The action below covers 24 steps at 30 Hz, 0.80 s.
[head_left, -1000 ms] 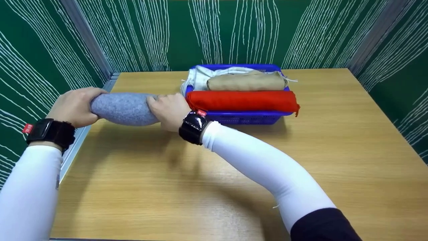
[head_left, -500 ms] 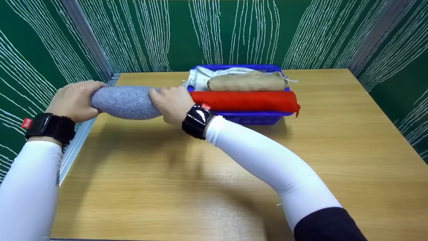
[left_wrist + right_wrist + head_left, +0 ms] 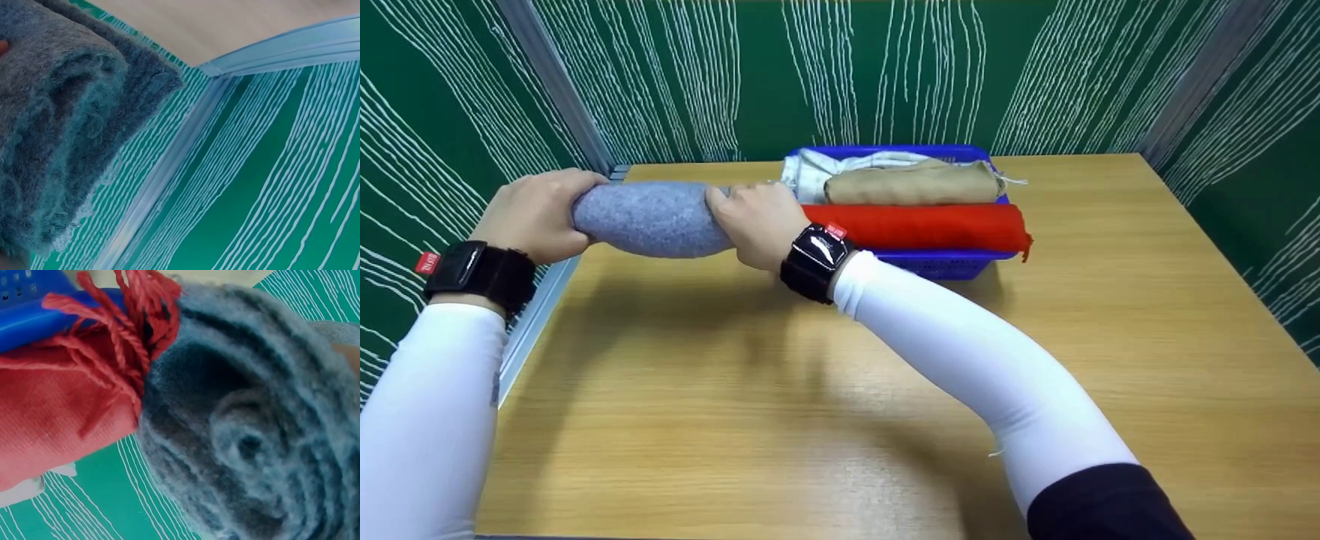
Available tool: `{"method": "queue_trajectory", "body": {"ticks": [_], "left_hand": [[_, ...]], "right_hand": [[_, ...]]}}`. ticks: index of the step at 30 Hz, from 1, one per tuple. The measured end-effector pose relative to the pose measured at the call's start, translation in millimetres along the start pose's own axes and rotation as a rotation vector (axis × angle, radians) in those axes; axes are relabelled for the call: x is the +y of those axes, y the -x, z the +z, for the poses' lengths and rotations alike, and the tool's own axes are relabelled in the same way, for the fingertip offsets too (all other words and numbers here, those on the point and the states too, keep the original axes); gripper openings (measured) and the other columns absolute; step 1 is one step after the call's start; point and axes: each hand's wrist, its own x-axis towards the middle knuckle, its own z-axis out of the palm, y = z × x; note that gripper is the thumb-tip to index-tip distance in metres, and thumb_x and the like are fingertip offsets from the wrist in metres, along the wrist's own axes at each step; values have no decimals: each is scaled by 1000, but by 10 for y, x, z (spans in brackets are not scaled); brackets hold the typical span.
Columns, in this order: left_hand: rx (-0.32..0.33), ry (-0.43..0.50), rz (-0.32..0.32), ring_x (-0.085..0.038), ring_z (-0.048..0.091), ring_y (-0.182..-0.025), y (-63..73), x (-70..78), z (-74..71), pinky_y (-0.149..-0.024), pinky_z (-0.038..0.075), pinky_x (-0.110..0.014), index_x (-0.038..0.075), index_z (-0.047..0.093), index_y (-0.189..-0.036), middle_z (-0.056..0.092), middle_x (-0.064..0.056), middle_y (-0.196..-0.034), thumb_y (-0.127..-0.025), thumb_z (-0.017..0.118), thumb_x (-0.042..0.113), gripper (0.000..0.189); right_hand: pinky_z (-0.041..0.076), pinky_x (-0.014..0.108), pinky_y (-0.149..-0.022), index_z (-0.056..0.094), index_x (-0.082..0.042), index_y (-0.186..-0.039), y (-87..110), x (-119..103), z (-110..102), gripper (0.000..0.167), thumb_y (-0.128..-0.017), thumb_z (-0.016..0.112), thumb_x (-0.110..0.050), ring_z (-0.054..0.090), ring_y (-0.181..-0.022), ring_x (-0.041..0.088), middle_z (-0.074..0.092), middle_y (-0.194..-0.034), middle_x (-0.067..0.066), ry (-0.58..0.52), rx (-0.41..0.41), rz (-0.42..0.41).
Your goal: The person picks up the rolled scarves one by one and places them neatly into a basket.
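Note:
A rolled grey felt cloth [image 3: 649,217] is held level above the table's left side. My left hand [image 3: 536,214] grips its left end, and my right hand [image 3: 761,221] grips its right end, thumb on top. The layered, fuzzy roll end [image 3: 73,124] fills the left of the left wrist view. In the right wrist view the spiral end of the grey roll [image 3: 247,433] shows beside the fringe of a red rolled scarf [image 3: 62,410]. That red scarf [image 3: 922,227] lies along the front of a blue basket [image 3: 930,266], just right of my right hand.
A tan rolled cloth [image 3: 915,184] and a white fringed cloth [image 3: 802,176] lie in the basket behind the red one. The basket stands on a wooden table [image 3: 1110,300] near the green back wall [image 3: 765,75]. A metal edge strip [image 3: 536,330] runs along the left.
Both hands have raised the grey roll toward the back and shifted it slightly right. The right hand now covers more of the basket's left end. The basket and its cloths have stayed put.

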Motion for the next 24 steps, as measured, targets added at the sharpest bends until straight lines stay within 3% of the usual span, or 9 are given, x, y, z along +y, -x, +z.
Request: {"method": "queue_trajectory", "body": {"ticks": [17,24], "left_hand": [[16,-22,-2,-48,65,-119,-64,15,-112,-106,50,-75,11,69,-134,71,-21,-133,-87,83,11,50],[19,-19,-4,-49,64,-121,-97,66,-158,-108,49,-76,12,68,-136,71,-21,-135,-86,84,10,52]], "right_hand": [[65,55,-82,61,-8,-132,-54,59,-164,43,-91,70,-11,77,-104,37,77,-119,15,18,21,2],[63,55,-87,59,-7,-141,-49,108,-248,50,-93,69,-12,76,-107,39,76,-123,16,52,33,13]]}}
